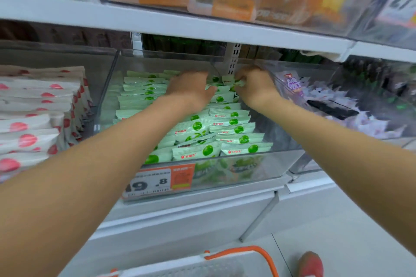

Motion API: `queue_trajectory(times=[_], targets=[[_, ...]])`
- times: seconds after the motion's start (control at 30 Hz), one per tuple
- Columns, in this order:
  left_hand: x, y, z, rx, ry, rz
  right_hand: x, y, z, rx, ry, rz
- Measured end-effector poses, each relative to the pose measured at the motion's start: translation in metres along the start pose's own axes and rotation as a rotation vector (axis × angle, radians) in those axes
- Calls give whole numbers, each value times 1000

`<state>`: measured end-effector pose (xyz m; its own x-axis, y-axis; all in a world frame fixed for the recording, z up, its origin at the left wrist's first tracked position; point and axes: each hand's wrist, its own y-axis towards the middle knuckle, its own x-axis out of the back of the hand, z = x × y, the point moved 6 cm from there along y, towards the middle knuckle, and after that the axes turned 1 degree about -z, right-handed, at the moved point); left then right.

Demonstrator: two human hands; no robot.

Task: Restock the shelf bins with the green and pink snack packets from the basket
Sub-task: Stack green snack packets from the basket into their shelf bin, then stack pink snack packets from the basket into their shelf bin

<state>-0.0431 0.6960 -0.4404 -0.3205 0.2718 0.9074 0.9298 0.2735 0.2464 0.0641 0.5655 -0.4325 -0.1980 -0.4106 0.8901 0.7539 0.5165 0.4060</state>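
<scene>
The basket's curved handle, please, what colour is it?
The curved plastic basket handle is orange; head view.

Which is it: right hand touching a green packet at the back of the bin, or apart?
Touching. The head view shows the right hand with its fingers curled round a green packet at the back of the bin.

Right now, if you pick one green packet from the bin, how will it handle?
Probably light: the green packets are small pillowed pouches, and the right hand pinches one. Likely soft, crimped ends floppy. Glossy film may slide; several lie skewed in the bin.
</scene>
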Motion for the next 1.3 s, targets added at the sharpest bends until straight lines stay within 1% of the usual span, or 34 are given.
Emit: queue_trajectory(times=[0.1, 0.13, 0.23, 0.3, 0.33, 0.37, 0.43, 0.47, 0.5, 0.57, 0.6, 0.63, 0.67, 0.7, 0.8, 0.83, 0.9, 0.93, 1.0, 1.1, 1.17, 1.23, 1.27, 1.3], targets=[[26, -46, -17, -30, -22, -176, 25, -45, 26, 14, 121, -33], [32, -65, -21, -25, -39, -204, 35, -61, 35, 20, 133, -52], [40, -129, -32, 6, -38, -213, 55, -117, 62, 53, 191, -109], [37, -171, -34, 8, -8, -210, 54, -157, 76, 64, 238, -113], [29, -191, -31, 22, -3, -171, 49, -177, 82, 60, 269, -103], [15, -210, -23, 62, -10, -91, 39, -198, 85, 42, 301, -75], [-25, -249, 5, 203, -34, 135, 7, -241, 85, -21, 351, 34], [-45, -269, 19, 271, -49, 248, -13, -263, 82, -51, 351, 116], [-66, -288, 34, 318, -65, 353, -36, -283, 78, -75, 328, 234], [-99, -321, 58, 367, -95, 508, -88, -323, 68, -92, 231, 588], [-110, -333, 68, 385, -99, 550, -111, -342, 63, -77, 179, 773], [-120, -343, 78, 402, -99, 574, -131, -360, 58, -53, 125, 910], [-128, -350, 86, 411, -90, 594, -146, -374, 51, -27, 62, 980], [-135, -356, 93, 420, -75, 620, -157, -384, 42, -8, -12, 1002], [-151, -367, 106, 433, -40, 685, -177, -409, 14, 114, -304, 955], [-155, -368, 108, 434, -40, 694, -182, -415, 6, 150, -367, 952], [-162, -368, 109, 425, -47, 705, -187, -421, -2, 162, -421, 989], [-165, -367, 107, 414, -58, 707, -187, -420, -1, 153, -404, 1001], [-168, -363, 100, 393, -90, 710, -186, -409, 9, 98, -274, 966], [-165, -355, 85, 365, -177, 704, -169, -380, 22, -252, 90, 886], [-159, -353, 69, 321, -281, 715, -151, -361, 36, -507, 345, 863], [-149, -352, 49, 248, -404, 709, -135, -358, 58, -827, 775, 940], [-144, -351, 42, 221, -464, 674, -124, -357, 71, -930, 952, 1004], [-139, -349, 39, 224, -520, 605, -115, -356, 80, -973, 1066, 1057]])
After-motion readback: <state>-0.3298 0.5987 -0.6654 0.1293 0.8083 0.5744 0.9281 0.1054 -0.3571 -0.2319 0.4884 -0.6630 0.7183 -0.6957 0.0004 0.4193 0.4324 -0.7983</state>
